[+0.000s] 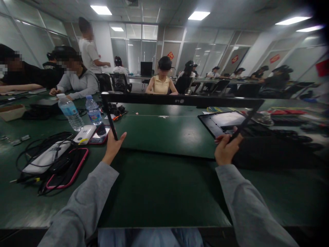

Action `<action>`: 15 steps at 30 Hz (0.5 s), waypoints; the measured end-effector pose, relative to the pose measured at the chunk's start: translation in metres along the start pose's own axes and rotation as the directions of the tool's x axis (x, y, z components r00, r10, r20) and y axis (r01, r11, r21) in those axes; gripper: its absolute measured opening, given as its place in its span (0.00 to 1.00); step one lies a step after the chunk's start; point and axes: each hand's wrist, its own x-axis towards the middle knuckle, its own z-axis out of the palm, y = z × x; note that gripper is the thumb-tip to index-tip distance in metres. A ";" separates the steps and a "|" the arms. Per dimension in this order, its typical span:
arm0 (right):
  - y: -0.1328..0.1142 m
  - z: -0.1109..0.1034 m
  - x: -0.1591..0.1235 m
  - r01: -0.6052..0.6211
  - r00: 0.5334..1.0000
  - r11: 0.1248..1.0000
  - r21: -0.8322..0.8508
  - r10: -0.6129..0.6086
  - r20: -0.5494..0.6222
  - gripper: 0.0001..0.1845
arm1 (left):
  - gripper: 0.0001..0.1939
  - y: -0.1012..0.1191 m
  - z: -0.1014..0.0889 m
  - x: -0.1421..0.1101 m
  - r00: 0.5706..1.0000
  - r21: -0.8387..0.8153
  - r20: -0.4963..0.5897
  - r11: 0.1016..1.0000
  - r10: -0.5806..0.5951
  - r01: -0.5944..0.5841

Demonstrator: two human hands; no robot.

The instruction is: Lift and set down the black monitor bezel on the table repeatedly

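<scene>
I hold a thin black monitor bezel frame [180, 100] up over the green table [164, 185]; through its opening I see the room. My left hand [113, 144] grips the frame's left side bar near its lower end, thumb stretched out. My right hand [227, 147] is closed round the right side bar near its lower end. Both my sleeves are grey. Behind the right hand a flat dark panel with a pale face [223, 121] lies on the table.
Two water bottles [70, 112], a white power bank [84, 133], phones and a tangle of cables [51, 161] lie at left. Dark bags and parts [277, 137] fill the right. Several people sit at the far tables; one person stands at the back left.
</scene>
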 end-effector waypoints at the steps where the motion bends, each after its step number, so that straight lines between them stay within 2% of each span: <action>1: 0.001 0.005 -0.001 -0.048 0.999 0.998 0.034 0.048 0.016 0.30 | 0.34 0.002 0.000 0.000 0.999 -0.098 0.035 0.994 -0.040 0.043; 3: 0.002 0.017 -0.002 -0.108 0.994 0.990 0.094 0.108 0.007 0.27 | 0.27 0.006 -0.002 0.000 0.989 -0.240 0.074 0.961 -0.126 0.140; 5: 0.001 0.028 -0.002 -0.118 0.993 0.984 0.132 0.120 -0.011 0.25 | 0.25 0.010 -0.005 0.001 0.982 -0.280 0.057 0.942 -0.179 0.188; 9: 0.003 0.046 -0.004 -0.129 0.991 0.977 0.172 0.124 0.041 0.24 | 0.23 0.011 -0.010 0.004 0.972 -0.308 -0.005 0.925 -0.236 0.224; 15: 0.032 0.060 -0.016 -0.181 0.975 0.975 0.130 0.161 0.152 0.22 | 0.22 -0.001 -0.009 0.005 0.961 -0.251 0.116 0.928 -0.252 0.274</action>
